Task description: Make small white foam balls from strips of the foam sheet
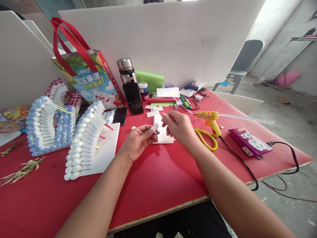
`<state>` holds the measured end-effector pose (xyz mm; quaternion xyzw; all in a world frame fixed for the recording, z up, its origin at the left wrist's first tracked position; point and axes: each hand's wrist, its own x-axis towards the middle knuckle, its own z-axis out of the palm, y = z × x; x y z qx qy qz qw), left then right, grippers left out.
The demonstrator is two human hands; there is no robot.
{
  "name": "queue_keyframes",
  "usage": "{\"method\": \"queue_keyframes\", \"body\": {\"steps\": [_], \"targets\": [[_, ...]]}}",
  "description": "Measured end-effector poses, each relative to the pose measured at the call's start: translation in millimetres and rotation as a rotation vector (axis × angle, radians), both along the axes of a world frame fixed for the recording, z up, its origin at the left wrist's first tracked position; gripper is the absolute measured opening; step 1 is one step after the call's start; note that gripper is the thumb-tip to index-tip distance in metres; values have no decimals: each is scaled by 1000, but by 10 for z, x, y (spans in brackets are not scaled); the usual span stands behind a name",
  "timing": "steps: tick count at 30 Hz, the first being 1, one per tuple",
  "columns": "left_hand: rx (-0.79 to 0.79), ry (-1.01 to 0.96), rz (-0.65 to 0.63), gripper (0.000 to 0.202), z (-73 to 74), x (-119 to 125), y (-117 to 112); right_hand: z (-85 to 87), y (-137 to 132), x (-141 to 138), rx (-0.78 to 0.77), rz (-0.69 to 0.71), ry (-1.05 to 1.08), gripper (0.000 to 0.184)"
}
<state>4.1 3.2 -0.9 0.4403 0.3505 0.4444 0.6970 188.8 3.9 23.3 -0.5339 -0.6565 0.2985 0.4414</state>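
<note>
My left hand (137, 141) is palm up above the red table (158, 178), its fingers pinched on a small white foam piece (155, 127). My right hand (180, 127) hovers just to its right, fingers curled over a larger white foam sheet (162, 135) that lies on the table; whether it grips that sheet is unclear. Several small white foam strips (153, 110) lie just behind the hands.
A yellow glue gun (210, 119) and yellow-handled scissors (206, 138) lie right of my right hand, with a purple power strip (249, 141) further right. White foam models (85, 142) stand at left. A phone (133, 97), flask (126, 69) and shopping bag (91, 76) stand behind.
</note>
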Motion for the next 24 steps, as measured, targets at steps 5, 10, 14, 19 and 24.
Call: {"method": "queue_keyframes", "body": {"steps": [5,10,14,19,24], "targets": [[-129,-130,-22,17,-33,-33,28,161,-320,422,17,-256,-733,32],[-120,-128,-40,14,-61,-34,30,-58,-637,844,-221,-263,-1024,26],[-120,-142,-39,14,-50,-27,24,-179,-751,1078,-203,-438,-1016,24],[-112,-146,-32,13,-30,-37,15,-264,-569,1234,-124,-536,-1008,30],[-158,-231,-25,11,-16,-50,15,-438,-182,1384,-147,-574,-806,33]]}}
